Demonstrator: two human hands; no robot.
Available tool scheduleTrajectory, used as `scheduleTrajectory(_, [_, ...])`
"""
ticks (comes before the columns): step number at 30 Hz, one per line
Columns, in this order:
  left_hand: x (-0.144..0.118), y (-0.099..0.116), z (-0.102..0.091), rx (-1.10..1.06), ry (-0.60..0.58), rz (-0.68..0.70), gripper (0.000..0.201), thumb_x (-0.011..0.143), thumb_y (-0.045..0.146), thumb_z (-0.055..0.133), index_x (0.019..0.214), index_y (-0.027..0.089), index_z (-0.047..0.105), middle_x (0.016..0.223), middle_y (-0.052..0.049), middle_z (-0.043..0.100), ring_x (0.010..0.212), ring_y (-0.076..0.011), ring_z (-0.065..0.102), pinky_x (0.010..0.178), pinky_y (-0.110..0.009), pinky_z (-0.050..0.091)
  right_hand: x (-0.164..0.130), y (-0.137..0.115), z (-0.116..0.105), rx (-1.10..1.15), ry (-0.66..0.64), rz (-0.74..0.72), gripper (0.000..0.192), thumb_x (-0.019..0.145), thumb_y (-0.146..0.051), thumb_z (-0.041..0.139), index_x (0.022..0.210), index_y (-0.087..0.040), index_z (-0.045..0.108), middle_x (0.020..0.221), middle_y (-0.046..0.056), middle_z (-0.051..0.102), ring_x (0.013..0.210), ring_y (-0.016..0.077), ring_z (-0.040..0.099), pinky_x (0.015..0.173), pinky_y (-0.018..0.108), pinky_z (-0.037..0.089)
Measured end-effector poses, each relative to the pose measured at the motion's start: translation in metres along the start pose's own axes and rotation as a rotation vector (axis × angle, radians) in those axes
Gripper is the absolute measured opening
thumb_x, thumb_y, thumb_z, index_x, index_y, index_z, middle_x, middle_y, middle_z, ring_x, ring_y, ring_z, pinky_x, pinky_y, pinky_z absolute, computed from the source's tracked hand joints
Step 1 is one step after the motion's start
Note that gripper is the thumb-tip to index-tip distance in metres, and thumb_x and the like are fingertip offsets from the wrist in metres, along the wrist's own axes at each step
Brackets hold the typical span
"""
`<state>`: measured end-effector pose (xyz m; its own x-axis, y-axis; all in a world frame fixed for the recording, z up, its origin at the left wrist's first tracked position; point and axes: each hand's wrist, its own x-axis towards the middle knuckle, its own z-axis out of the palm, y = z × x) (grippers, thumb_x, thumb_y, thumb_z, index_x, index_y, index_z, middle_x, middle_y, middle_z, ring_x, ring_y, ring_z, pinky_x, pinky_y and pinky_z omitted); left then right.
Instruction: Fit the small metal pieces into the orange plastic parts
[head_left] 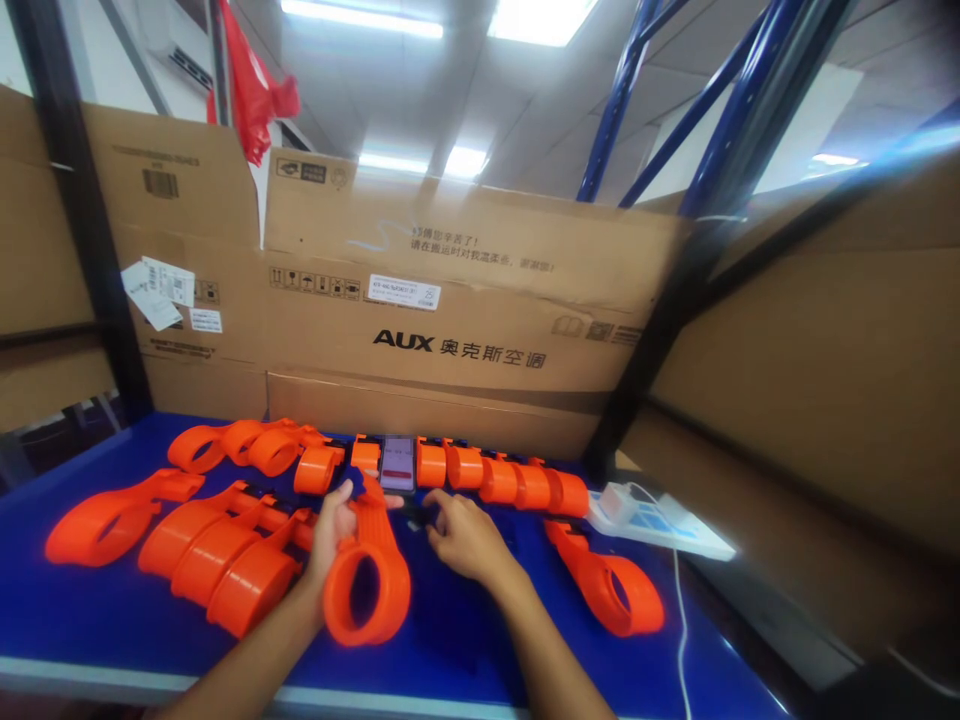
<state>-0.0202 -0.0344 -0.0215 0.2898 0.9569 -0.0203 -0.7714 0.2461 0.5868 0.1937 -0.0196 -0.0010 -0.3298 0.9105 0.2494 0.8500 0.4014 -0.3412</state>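
Observation:
My left hand (331, 525) grips an orange plastic ring part (367, 580) by its neck, the ring end toward me, over the blue table (450, 640). Just to its right, my right hand (466, 535) rests on the table with fingers curled at a small dark piece that I cannot make out. More orange ring parts (217, 560) lie at the left. A single one (611, 585) lies at the right. A row of orange cylinders (495, 478) runs along the back, with a phone (397, 463) propped among them.
A white power strip (660, 522) with a cable lies at the table's right edge. Large cardboard boxes (465, 320) wall off the back and right. Black rack posts (82, 230) stand at left and right. The near table edge has a pale strip.

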Motion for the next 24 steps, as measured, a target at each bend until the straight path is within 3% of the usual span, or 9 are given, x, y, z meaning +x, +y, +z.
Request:
scheduleTrajectory(4, [-0.002, -0.004, 0.002, 0.025, -0.019, 0.052, 0.055, 0.081, 0.049, 0.066, 0.122, 0.013, 0.063, 0.064, -0.004, 0.07, 0.045, -0.0172, 0.061, 0.048, -0.027, 0.047, 0.004, 0.008, 0.0, 0.146, 0.046, -0.006, 0.025, 0.077, -0.014, 0.059, 0.096, -0.021, 0.073, 0.072, 0.001, 0.07, 0.067, 0.0177, 0.063, 0.061, 0.025, 0.039])
scheduleTrajectory(7, [0.0, -0.007, 0.002, 0.036, -0.071, 0.044, 0.061, 0.08, 0.047, 0.067, 0.131, 0.014, 0.056, 0.078, -0.009, 0.075, 0.056, -0.0225, 0.068, 0.054, -0.031, 0.051, 0.008, 0.014, -0.001, 0.37, 0.155, -0.022, 0.016, 0.081, -0.02, 0.057, 0.08, -0.018, 0.073, 0.075, 0.004, 0.073, 0.07, 0.0189, 0.065, 0.065, 0.026, 0.045])
scheduleTrajectory(11, [0.002, -0.014, 0.002, 0.025, -0.123, 0.008, 0.066, 0.083, 0.048, 0.065, 0.139, 0.016, 0.049, 0.102, -0.016, 0.076, 0.086, -0.0315, 0.074, 0.074, -0.04, 0.056, 0.014, 0.013, -0.001, 0.685, 0.315, -0.008, 0.024, 0.085, -0.038, 0.064, 0.083, -0.017, 0.074, 0.079, 0.006, 0.074, 0.071, 0.0198, 0.064, 0.065, 0.028, 0.048])
scheduleTrajectory(14, [0.001, -0.019, 0.003, 0.027, -0.156, -0.008, 0.062, 0.086, 0.046, 0.064, 0.14, 0.021, 0.046, 0.113, -0.016, 0.074, 0.096, -0.0339, 0.073, 0.084, -0.046, 0.055, 0.015, 0.005, -0.001, 0.847, 0.378, 0.035, 0.03, 0.08, -0.047, 0.072, 0.083, -0.017, 0.074, 0.075, 0.005, 0.072, 0.066, 0.018, 0.062, 0.061, 0.027, 0.047])
scheduleTrajectory(18, [0.0, -0.021, 0.005, 0.013, -0.166, 0.005, 0.054, 0.089, 0.037, 0.064, 0.138, 0.023, 0.048, 0.119, -0.014, 0.073, 0.105, -0.0324, 0.07, 0.096, -0.048, 0.05, 0.012, -0.007, -0.004, 0.993, 0.34, 0.048, 0.035, 0.076, -0.051, 0.078, 0.086, -0.018, 0.074, 0.081, 0.005, 0.073, 0.07, 0.0178, 0.064, 0.065, 0.027, 0.049])
scheduleTrajectory(22, [-0.001, -0.018, 0.008, -0.025, -0.134, 0.026, 0.055, 0.086, 0.041, 0.067, 0.135, 0.021, 0.053, 0.115, -0.014, 0.074, 0.104, -0.0335, 0.071, 0.096, -0.048, 0.05, 0.007, -0.016, -0.005, 1.044, 0.188, 0.025, 0.039, 0.085, -0.057, 0.067, 0.092, -0.019, 0.074, 0.074, 0.002, 0.072, 0.063, 0.016, 0.063, 0.061, 0.027, 0.05])
scheduleTrajectory(24, [-0.002, -0.015, 0.01, -0.024, -0.101, 0.034, 0.055, 0.083, 0.045, 0.068, 0.131, 0.02, 0.057, 0.11, -0.013, 0.075, 0.1, -0.0336, 0.072, 0.092, -0.046, 0.052, 0.004, -0.018, -0.005, 1.035, 0.165, -0.017, 0.04, 0.083, -0.057, 0.069, 0.098, -0.021, 0.074, 0.084, 0.004, 0.074, 0.078, 0.02, 0.068, 0.073, 0.032, 0.055])
